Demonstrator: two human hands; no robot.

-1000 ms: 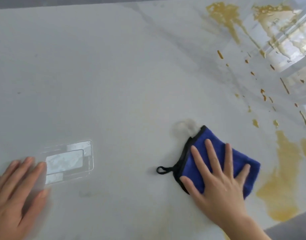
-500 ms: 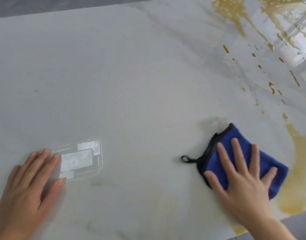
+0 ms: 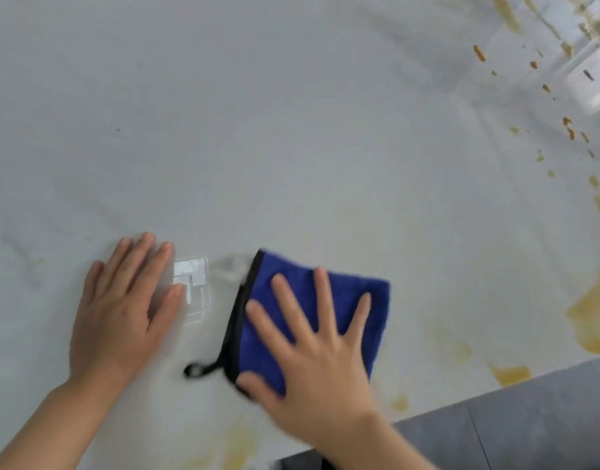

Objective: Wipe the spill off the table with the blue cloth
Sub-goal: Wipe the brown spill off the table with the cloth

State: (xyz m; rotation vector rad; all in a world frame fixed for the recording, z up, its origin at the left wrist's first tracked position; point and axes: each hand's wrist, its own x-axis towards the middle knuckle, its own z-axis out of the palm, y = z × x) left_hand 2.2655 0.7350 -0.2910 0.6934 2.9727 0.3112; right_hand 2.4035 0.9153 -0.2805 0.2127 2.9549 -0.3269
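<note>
Blue cloth (image 3: 312, 320), edged in black with a small black hanging loop (image 3: 195, 369) at its near left corner, lies flat on the pale marbled table (image 3: 292, 130). In the head view, the right hand (image 3: 312, 354) presses down on it with all fingers (image 3: 322, 293) straight and spread wide; the cloth sits under the palm and fingers, its far edge and right edge showing beyond the fingertips, the thumb at its near left corner. The left hand (image 3: 122, 310) rests flat on the table just left of the cloth, fingers straight and close together, partly over a clear plastic piece (image 3: 195, 290). Yellow-brown spill (image 3: 593, 300) pools near the table's right edge, well to the right of the cloth, with scattered drops (image 3: 568, 125) farther away and faint smears (image 3: 237, 442) near the front edge.
</note>
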